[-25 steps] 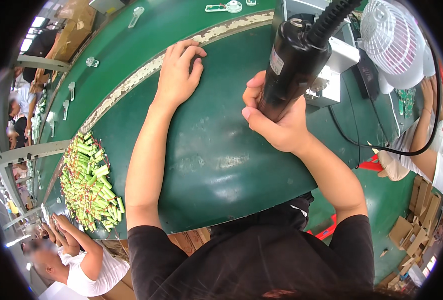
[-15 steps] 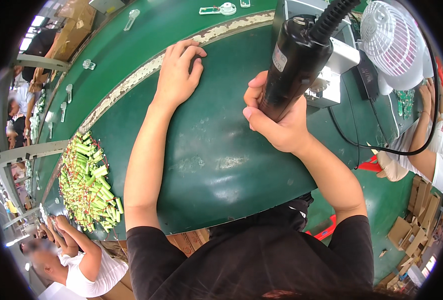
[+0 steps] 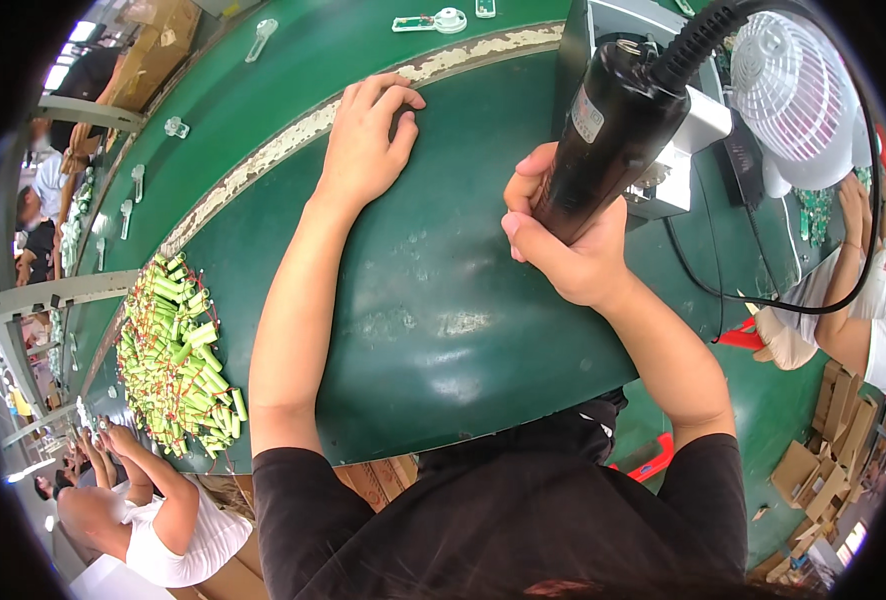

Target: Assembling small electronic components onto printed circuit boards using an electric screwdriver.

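Observation:
My right hand (image 3: pixel 575 245) is wrapped round the lower part of a black electric screwdriver (image 3: pixel 613 130), held tilted above the green worktable (image 3: pixel 433 340). A thick ribbed cord leaves its upper end; its tip is hidden. My left hand (image 3: pixel 368 140) lies on the table near the worn, paint-chipped strip (image 3: pixel 293 122), fingers loosely bent and apart, with nothing seen in it. To the left of my left forearm is a heap of light-green cylindrical battery cells (image 3: pixel 178 360) with thin red and dark wires.
Beyond the strip, several clear plastic parts (image 3: pixel 261 40) and a white part with a green circuit board (image 3: pixel 431 20) lie on a green surface. A white-and-grey machine (image 3: pixel 663 180), a white fan (image 3: pixel 788 100) and a hanging black cable (image 3: pixel 813 307) stand right. Co-workers sit at both sides.
My right hand and the screwdriver have shifted slightly right and down in the picture. My left hand has moved a little to the right, still resting on the table.

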Demonstrator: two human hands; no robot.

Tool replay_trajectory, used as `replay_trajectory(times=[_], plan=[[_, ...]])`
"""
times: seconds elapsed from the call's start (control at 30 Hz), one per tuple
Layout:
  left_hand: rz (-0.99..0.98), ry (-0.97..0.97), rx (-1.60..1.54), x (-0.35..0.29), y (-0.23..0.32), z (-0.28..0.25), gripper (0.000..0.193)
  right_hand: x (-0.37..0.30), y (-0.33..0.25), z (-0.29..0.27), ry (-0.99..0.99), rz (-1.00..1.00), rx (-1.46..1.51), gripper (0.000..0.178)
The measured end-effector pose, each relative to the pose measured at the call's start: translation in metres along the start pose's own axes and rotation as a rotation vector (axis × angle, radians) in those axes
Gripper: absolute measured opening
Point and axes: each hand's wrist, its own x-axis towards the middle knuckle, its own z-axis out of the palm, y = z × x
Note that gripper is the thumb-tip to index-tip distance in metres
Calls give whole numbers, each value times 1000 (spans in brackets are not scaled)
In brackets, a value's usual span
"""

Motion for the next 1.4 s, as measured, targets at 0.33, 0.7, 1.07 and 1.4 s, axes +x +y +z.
replay_trajectory(times=[0.33,0.7,1.07,1.4], plan=[[12,-8,-13,1,-3,-2,18,-2,-2,3,-2,-1,51,48],[87,-33,150,82,-54,19,43,1,0,6,33,-151,104,78],[-200,-212,229,72,23,-27,31,21,-64,-47,266,-619,-143,70],[-209,-296,-272,-23,133,-22,26,36,-49,-44,254,-463,-209,63]])
